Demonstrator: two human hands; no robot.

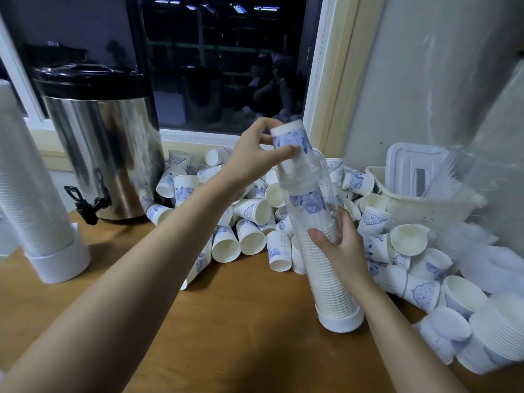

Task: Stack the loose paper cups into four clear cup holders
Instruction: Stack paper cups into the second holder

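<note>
A clear cup holder (333, 282) with a white base stands tilted on the wooden table, holding a tall stack of paper cups. My right hand (340, 245) grips its middle. My left hand (255, 160) pinches an upside-down white cup with blue flowers (289, 140) at the holder's open top, partly inside the tube. A pile of loose paper cups (249, 231) lies behind and to the right. A second holder (34, 211), full of cups, stands at the far left.
A steel drinks urn (102, 154) with a black lid and tap stands at the back left. A white plastic basket (425, 194) and crinkled plastic wrap (482, 245) sit at the right against the wall. Nested cup stacks (499, 330) lie at the right edge.
</note>
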